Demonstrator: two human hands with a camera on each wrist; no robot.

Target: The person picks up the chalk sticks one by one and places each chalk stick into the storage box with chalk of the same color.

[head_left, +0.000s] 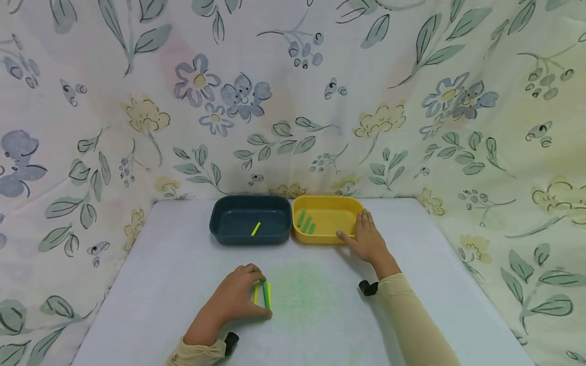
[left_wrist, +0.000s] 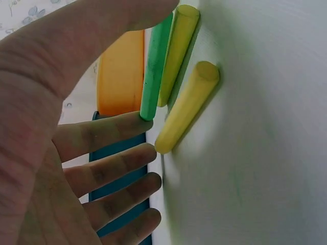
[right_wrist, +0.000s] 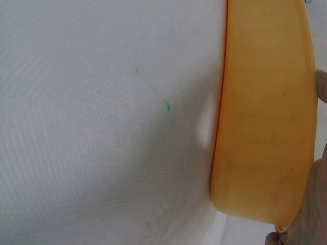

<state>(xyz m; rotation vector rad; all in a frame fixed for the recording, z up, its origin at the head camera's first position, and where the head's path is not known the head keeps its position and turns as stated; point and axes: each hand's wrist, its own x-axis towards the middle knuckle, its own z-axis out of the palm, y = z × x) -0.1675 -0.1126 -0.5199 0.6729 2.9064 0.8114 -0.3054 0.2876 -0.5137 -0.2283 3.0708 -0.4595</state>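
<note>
My left hand (head_left: pixel 235 295) pinches a green chalk stick (left_wrist: pixel 157 69) lengthwise, its ends between thumb and index finger; the other fingers are spread. Just beside it, two yellow chalk sticks (left_wrist: pixel 187 107) lie on the white table. With straight fingers, my right hand (head_left: pixel 368 240) rests against the right end of a yellow tray (head_left: pixel 327 240), thumb at its front rim. Several short green chalk sticks (head_left: pixel 306 224) lie at that tray's left side. A dark blue tray (head_left: pixel 249 240) adjoins it on the left and contains one yellow chalk stick (head_left: pixel 256 229).
Both trays stand at the back edge of the table (head_left: pixel 174 254), against a floral cloth (head_left: pixel 293 101). Green chalk dust (head_left: pixel 302 292) marks the table's middle. A small black object (head_left: pixel 368 288) shows at the right wrist, and another (head_left: pixel 231 343) at the left wrist.
</note>
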